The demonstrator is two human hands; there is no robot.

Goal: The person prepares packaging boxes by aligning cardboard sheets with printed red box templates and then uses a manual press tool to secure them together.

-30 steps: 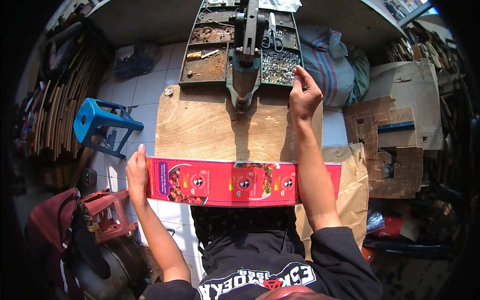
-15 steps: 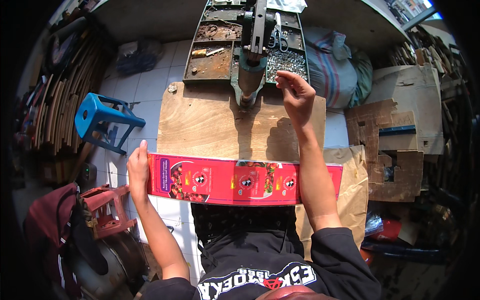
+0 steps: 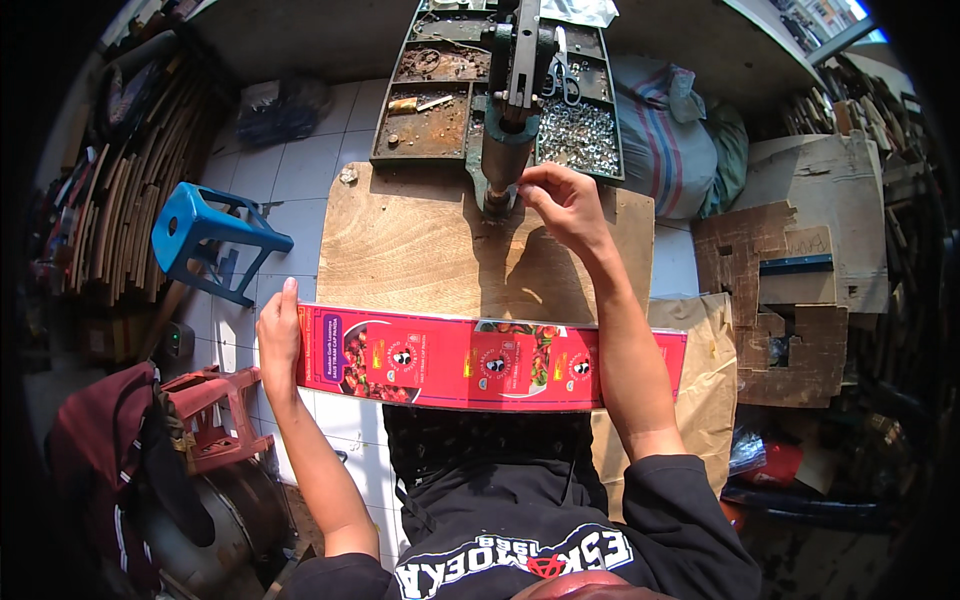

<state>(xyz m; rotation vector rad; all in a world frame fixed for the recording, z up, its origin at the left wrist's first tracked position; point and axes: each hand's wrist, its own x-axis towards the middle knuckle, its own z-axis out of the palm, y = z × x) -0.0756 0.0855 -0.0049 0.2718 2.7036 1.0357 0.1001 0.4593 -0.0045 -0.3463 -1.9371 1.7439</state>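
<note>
On the wooden plywood tabletop [image 3: 420, 250], the left hand [image 3: 277, 335] is gripping the end of a long red printed cardboard strip [image 3: 470, 360]. The right hand [image 3: 562, 203], fingertips pinched together, is reaching at the base of the green metal press [image 3: 505, 130].

Bright daylight, hard shadows; rim perhaps vignetted.

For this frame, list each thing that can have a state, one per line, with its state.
Left hand: gripping the left end of the red printed card.
Right hand: fingertips pinched at the base of the green press.
Red printed card: flat, unfolded, along the near edge of the wooden board.
Wooden board: lying flat.
Green press: upright.
Scissors: closed, in the tray.
Blue stool: tipped over.
</note>
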